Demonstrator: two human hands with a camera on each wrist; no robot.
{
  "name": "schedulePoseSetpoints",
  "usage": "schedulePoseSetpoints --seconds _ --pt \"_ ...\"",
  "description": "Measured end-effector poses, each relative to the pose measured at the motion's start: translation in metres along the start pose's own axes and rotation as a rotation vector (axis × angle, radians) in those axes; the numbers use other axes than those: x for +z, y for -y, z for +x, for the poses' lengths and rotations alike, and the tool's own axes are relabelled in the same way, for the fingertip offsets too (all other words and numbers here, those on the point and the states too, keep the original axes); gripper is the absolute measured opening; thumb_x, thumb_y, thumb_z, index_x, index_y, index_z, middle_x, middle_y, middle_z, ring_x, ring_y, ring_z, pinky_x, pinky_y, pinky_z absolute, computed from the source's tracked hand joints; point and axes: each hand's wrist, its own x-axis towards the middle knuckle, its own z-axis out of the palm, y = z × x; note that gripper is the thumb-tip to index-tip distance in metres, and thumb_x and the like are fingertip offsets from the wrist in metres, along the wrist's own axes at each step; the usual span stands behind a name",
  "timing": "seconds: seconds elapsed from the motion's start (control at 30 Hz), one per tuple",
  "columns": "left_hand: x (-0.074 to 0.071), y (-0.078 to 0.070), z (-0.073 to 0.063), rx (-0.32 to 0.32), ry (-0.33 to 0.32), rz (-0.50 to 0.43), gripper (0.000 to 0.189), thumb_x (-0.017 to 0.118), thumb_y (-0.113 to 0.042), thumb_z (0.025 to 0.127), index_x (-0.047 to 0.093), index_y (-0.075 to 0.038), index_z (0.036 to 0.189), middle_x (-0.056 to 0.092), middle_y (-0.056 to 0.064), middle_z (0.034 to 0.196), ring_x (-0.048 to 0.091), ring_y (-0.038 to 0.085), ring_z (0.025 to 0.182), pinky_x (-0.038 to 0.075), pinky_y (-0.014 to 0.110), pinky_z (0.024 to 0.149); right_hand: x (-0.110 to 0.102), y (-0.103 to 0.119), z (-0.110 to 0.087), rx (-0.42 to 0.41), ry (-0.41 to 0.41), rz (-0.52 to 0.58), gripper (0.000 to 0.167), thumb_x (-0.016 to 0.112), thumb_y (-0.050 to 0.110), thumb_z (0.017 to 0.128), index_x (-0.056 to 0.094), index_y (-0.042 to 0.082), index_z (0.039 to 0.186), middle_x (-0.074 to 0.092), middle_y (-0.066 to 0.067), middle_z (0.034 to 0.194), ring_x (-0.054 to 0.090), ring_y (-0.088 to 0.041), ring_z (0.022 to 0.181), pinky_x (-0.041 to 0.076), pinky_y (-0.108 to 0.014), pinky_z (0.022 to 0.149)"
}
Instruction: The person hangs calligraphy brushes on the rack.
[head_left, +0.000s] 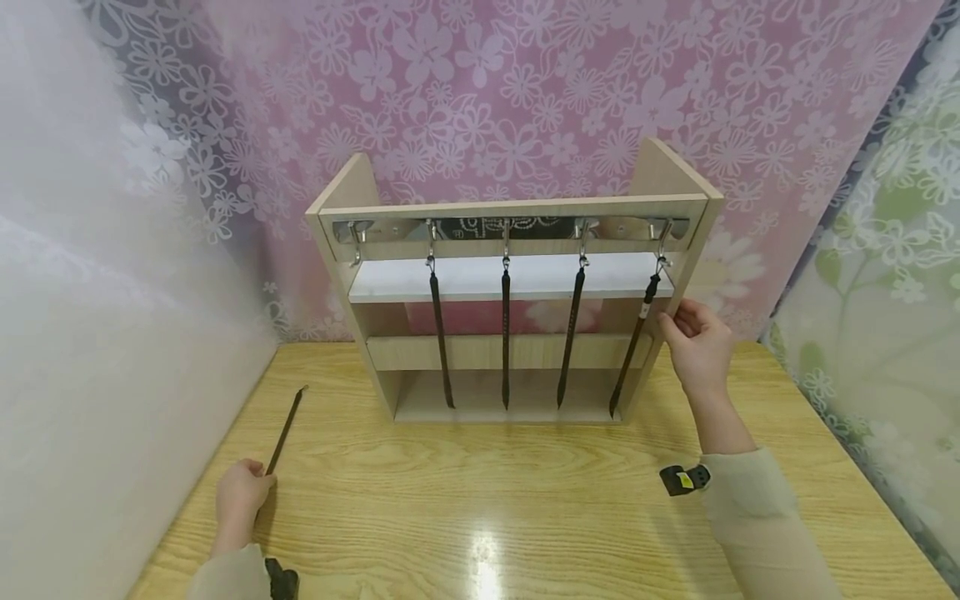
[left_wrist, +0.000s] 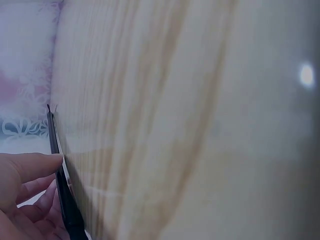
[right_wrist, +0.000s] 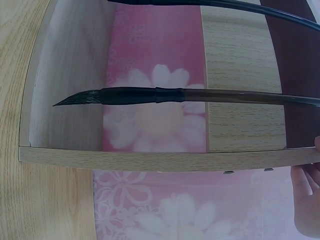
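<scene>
At the left of the table, my left hand [head_left: 242,500] pinches a dark writing brush [head_left: 287,432] between thumb and fingers. The brush slants away from me, its hanging-loop end farthest off. In the left wrist view the brush [left_wrist: 70,205] runs close along the tabletop. My right hand [head_left: 701,346] grips the right side panel of a pale wooden brush rack [head_left: 408,353], thumb at the front edge. Several dark brushes hang from its hooks; the rightmost brush [head_left: 637,333] hangs just left of this hand. In the right wrist view its dark pointed bristles [right_wrist: 80,96] show.
The rack's metal hook strip [head_left: 397,229] runs under its top board, with the leftmost hook [head_left: 357,235] near the left panel. A white shelf [head_left: 472,275] lies behind the brushes. Flowered pink cloth [head_left: 480,100] hangs behind, and pale walls flank the wood-grain table [head_left: 420,500].
</scene>
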Motion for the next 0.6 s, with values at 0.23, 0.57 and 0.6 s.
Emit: schedulePoseSetpoints --seconds 0.23,0.57,0.6 --pt "0.0003 0.0023 0.0035 0.001 0.009 0.031 0.033 0.057 -0.008 0.08 0.051 0.016 0.1 0.055 0.031 0.099 0.051 0.044 0.089 0.045 0.05 0.071 -0.0002 -0.002 0.0007 0.006 0.005 0.004 0.032 0.062 0.007 0.081 0.056 -0.008 0.109 0.058 -0.023 0.105 0.057 -0.001 0.085 0.048 -0.013 0.076" --pt "-0.0018 0.0003 0.0031 -0.001 0.063 0.041 0.032 0.053 -0.008 0.083 0.05 0.017 0.103 0.053 0.031 0.102 0.051 0.044 0.087 0.047 0.047 0.067 -0.0003 -0.0018 0.0004 0.004 0.004 -0.001 0.032 0.062 0.007 0.082 0.057 -0.008 0.109 0.058 -0.023 0.105 0.057 -0.002 0.087 0.048 -0.014 0.077" --pt "-0.0019 -0.0005 0.0031 0.001 0.064 0.043 0.032 0.052 -0.007 0.083 0.05 0.017 0.103 0.053 0.031 0.102 0.051 0.043 0.088 0.047 0.047 0.067 -0.0002 -0.0015 0.0002 0.007 0.003 -0.003 0.032 0.061 0.007 0.082 0.056 -0.008 0.109 0.058 -0.022 0.105 0.057 -0.002 0.087 0.048 -0.014 0.077"
